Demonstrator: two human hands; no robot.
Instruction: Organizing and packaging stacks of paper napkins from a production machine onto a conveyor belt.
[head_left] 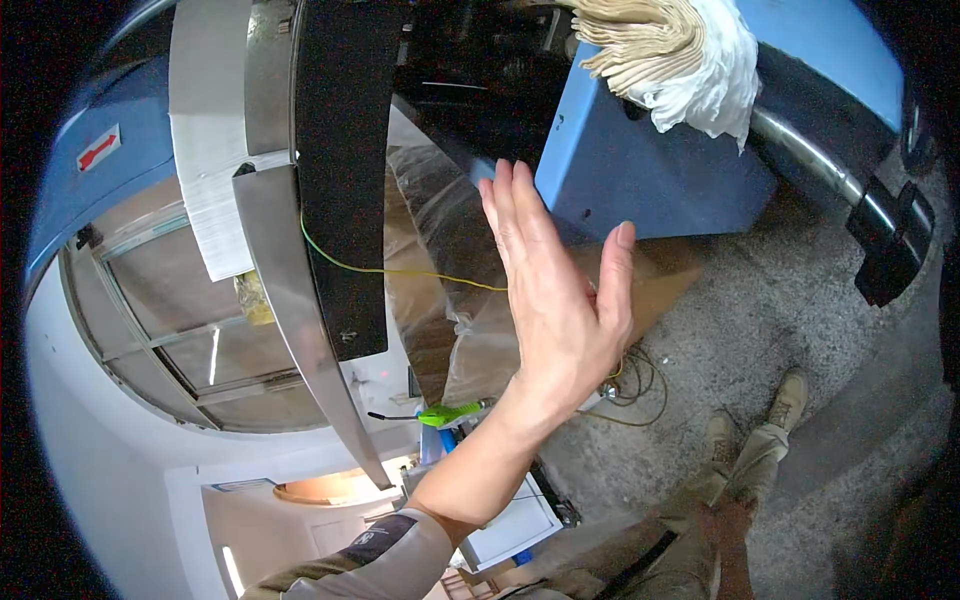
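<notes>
Plastic-wrapped bundle (440, 290), brown under clear film, stands at the middle of the view between a black panel (340, 170) and a blue machine housing (640, 170); one hand (565, 300) is raised flat before it, palm open, fingers (515, 215) straight and close together with the thumb spread apart, holding nothing; whether the palm touches the film cannot be told, and which hand it is cannot be told for certain, though the forearm in a dark-cuffed sleeve (385, 550) rises from the lower left; the other hand is out of view; a thin yellow wire (400, 270) runs from the black panel across the bundle toward the hand; a curved metal plate (290, 310) hangs just left of the panel, beside a white stack of sheets (210, 150); a pile of cloth rags (670, 50) sits on top of the blue housing; a bright green tool (445, 413) lies below the bundle; the person's boots (760, 415) stand on a grey floor (800, 290).
</notes>
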